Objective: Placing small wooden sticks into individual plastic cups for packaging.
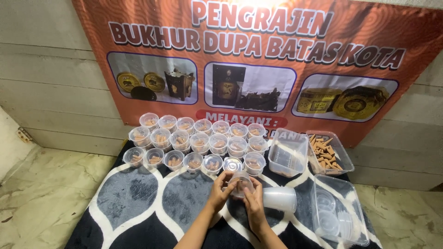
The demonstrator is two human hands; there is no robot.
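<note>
I hold one small clear cup (242,183) between both hands, low over the dark patterned rug (138,203), just in front of the last row of filled cups. My left hand (220,190) wraps its left side with the fingers curled round the wall, and my right hand (253,199) closes on it from below and to the right, thumb up near the rim. Both hands are narrow, shut on this one cup. Whether a lid is already seated on it I cannot tell; the plastic is too clear and too small here.

To do this well, I judge I should keep the cup level so whatever lies inside does not spill, and press evenly round the rim rather than at one spot, since thin plastic like this buckles easily.

Just beyond my fingers a lidded cup (232,164) sits in the front row of the filled cups (198,138), which stand in three rows holding brown cone pieces. A stack of empty cups (279,198) lies on its side touching or nearly touching my right hand. Further right are an empty clear tub (288,152), a tub of brown cones (328,152) and a tray of clear lids (339,212). An orange banner (258,60) hangs on the wall behind
</note>
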